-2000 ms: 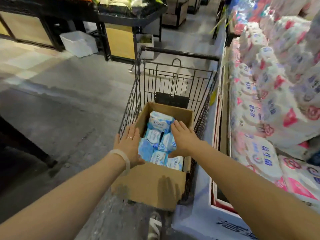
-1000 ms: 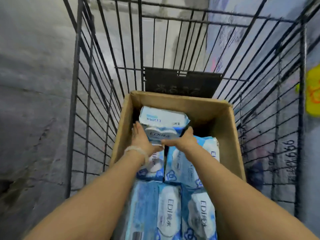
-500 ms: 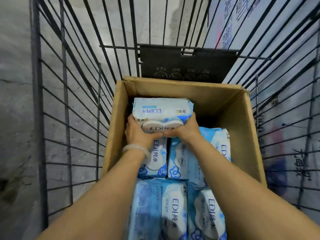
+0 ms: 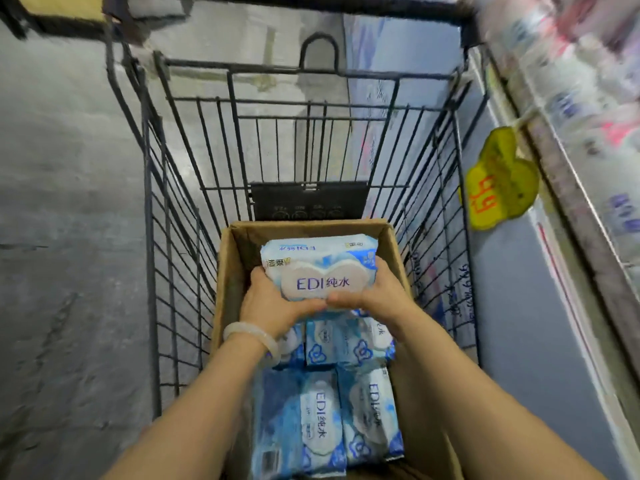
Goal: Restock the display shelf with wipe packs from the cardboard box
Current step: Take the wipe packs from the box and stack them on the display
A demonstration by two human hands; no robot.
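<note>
A wire cart (image 4: 180, 209) is seen on a grey concrete floor (image 4: 69, 202). A cardboard box (image 4: 225, 271) is carried in it, and blue wipe packs (image 4: 325, 427) are laid inside.

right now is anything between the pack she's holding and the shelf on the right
Yes. Both hands, left hand and right hand, hold the wipe pack inside the cardboard box. The box's right wall and the shopping cart's wire side stand between it and the display shelf, so it likely has to go up and over.
</note>
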